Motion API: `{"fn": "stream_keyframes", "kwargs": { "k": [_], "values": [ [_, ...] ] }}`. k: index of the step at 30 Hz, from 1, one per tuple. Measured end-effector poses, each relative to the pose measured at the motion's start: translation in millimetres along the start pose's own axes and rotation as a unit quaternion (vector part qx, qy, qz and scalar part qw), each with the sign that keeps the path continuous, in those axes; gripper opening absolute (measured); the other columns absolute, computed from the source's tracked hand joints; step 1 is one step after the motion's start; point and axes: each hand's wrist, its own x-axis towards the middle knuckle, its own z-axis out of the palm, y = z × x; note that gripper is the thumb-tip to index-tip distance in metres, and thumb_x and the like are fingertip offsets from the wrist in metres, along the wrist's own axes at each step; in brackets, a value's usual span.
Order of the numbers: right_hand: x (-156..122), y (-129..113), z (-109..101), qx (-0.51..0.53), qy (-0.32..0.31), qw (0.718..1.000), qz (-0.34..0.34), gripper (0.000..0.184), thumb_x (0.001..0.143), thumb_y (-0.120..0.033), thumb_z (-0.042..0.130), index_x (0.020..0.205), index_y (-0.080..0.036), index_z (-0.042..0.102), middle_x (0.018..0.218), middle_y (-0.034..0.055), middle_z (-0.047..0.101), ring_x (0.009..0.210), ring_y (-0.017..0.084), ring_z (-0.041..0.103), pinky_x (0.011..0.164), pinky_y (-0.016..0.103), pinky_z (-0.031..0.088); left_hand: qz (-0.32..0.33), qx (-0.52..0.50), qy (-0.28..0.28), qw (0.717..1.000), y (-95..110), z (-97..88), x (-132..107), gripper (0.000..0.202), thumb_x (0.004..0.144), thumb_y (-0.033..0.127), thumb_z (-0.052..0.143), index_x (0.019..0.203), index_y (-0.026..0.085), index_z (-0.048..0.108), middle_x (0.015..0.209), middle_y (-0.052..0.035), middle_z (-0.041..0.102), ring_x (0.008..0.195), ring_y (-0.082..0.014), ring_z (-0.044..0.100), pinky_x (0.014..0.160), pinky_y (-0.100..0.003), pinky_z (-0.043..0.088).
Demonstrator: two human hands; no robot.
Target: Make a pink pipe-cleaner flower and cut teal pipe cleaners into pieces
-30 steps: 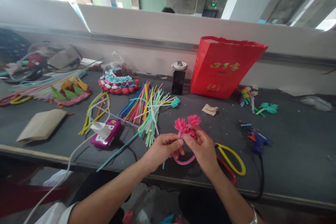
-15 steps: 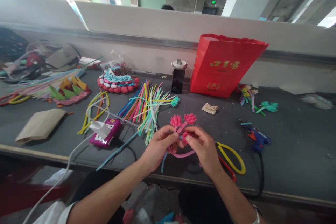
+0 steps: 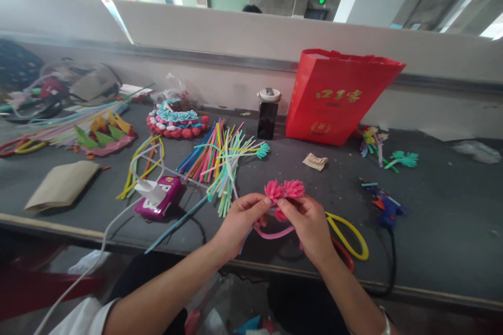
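Both hands meet above the table's front edge around a pink pipe-cleaner flower piece (image 3: 294,188). My left hand (image 3: 243,220) is closed, thumb and fingers pinching the base of the left bloom. My right hand (image 3: 308,222) is closed too, its thumb pressed just below the blooms. A third red-pink bloom shows partly beneath the thumbs. From under the hands curves a pink pipe-cleaner band (image 3: 275,234); its ends are hidden. A light blue stem shows in part below my left hand. Close to my right wrist lies a yellow loop (image 3: 351,235), with a red one beside it.
Loose pipe cleaners (image 3: 220,162) lie ahead-left, near a purple power socket (image 3: 165,199) with a white plug and cable. A blue glue gun (image 3: 387,207) rests right. Behind stand a phone (image 3: 268,120) against a bottle and a red bag (image 3: 341,99). A brown envelope (image 3: 63,186) lies left.
The pink blooms have shifted slightly right and down, closer to the fingers. My right thumb has moved up from the lower bloom to just below the upper ones.
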Motion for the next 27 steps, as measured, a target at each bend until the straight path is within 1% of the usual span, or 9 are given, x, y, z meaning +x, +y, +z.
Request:
{"fn": "stream_keyframes", "kwargs": {
  "k": [3, 7, 13, 16, 19, 22, 25, 27],
  "values": [
    [-1.0, -0.9, 0.0, -0.030, 0.003, 0.999, -0.024, 0.017, 0.085, -0.035, 0.067, 0.082, -0.020, 0.073, 0.072, 0.0012, 0.071, 0.072, 0.020, 0.065, 0.072, 0.030, 0.052, 0.019, 0.022, 0.003, 1.000, 3.1, 1.4, -1.9, 0.027, 0.074, 0.040, 0.077, 0.082, 0.015, 0.070, 0.065, 0.0012, 0.061, 0.057, -0.0092, 0.053, 0.054, -0.021, 0.039],
    [-2.4, -1.6, 2.3, -0.027, 0.005, 0.999, -0.033, 0.017, 0.085, -0.036, 0.066, 0.082, -0.021, 0.074, 0.073, 0.0007, 0.072, 0.066, 0.018, 0.065, 0.065, 0.028, 0.052, 0.049, 0.045, -0.028, 0.997, 5.6, 3.7, -4.2, 0.023, 0.073, 0.036, 0.077, 0.080, 0.014, 0.072, 0.071, -0.0012, 0.065, 0.058, -0.0098, 0.053, 0.057, -0.023, 0.043],
    [-3.6, -2.4, 3.7, -0.007, 0.023, 0.999, -0.030, 0.018, 0.082, -0.037, 0.069, 0.082, -0.020, 0.074, 0.075, 0.0017, 0.073, 0.067, 0.019, 0.066, 0.063, 0.028, 0.054, 0.041, 0.033, -0.042, 0.998, 6.3, 5.5, -5.6, 0.025, 0.071, 0.038, 0.079, 0.078, 0.014, 0.074, 0.070, -0.0013, 0.065, 0.057, -0.0098, 0.052, 0.056, -0.024, 0.042],
    [-3.9, -5.9, 3.5, 0.036, 0.029, 0.999, -0.016, 0.016, 0.079, -0.035, 0.071, 0.081, -0.019, 0.073, 0.076, 0.0024, 0.073, 0.070, 0.020, 0.068, 0.066, 0.029, 0.054, 0.017, 0.027, -0.043, 0.999, 5.3, 3.9, -4.8, 0.028, 0.071, 0.041, 0.078, 0.074, 0.014, 0.072, 0.063, -0.0005, 0.062, 0.054, -0.0093, 0.051, 0.053, -0.023, 0.039],
    [-4.1, -8.1, 4.0, 0.080, 0.030, 0.996, 0.012, 0.015, 0.078, -0.033, 0.071, 0.081, -0.018, 0.071, 0.075, 0.0026, 0.072, 0.069, 0.020, 0.067, 0.064, 0.029, 0.054, -0.009, 0.015, -0.038, 0.999, 3.6, 2.1, -3.5, 0.030, 0.075, 0.044, 0.074, 0.073, 0.014, 0.070, 0.057, 0.0001, 0.059, 0.051, -0.0096, 0.052, 0.051, -0.022, 0.035],
    [-4.4, -7.4, 4.1, 0.078, 0.027, 0.997, 0.010, 0.015, 0.079, -0.032, 0.071, 0.084, -0.019, 0.071, 0.076, 0.0024, 0.072, 0.066, 0.018, 0.066, 0.061, 0.028, 0.054, -0.007, 0.021, -0.032, 0.999, 2.6, 2.2, -3.2, 0.030, 0.075, 0.044, 0.074, 0.075, 0.014, 0.070, 0.061, -0.0006, 0.061, 0.052, -0.0094, 0.052, 0.051, -0.022, 0.035],
    [-4.8, -6.1, 2.6, 0.059, 0.036, 0.997, -0.013, 0.015, 0.078, -0.031, 0.073, 0.088, -0.020, 0.071, 0.081, 0.0026, 0.073, 0.071, 0.019, 0.067, 0.063, 0.027, 0.054, 0.009, 0.039, -0.029, 0.999, 2.5, 3.6, -4.6, 0.031, 0.075, 0.045, 0.074, 0.076, 0.014, 0.070, 0.062, -0.0007, 0.061, 0.052, -0.0094, 0.051, 0.051, -0.022, 0.036],
    [-5.1, -6.4, 0.9, 0.048, 0.030, 0.998, -0.012, 0.013, 0.078, -0.031, 0.073, 0.086, -0.020, 0.072, 0.080, 0.0023, 0.072, 0.072, 0.019, 0.067, 0.063, 0.027, 0.054, 0.024, 0.057, -0.035, 0.997, 2.5, 4.3, -5.9, 0.030, 0.076, 0.045, 0.073, 0.077, 0.014, 0.071, 0.063, -0.0006, 0.061, 0.054, -0.0094, 0.051, 0.053, -0.022, 0.037]
  ]
}}
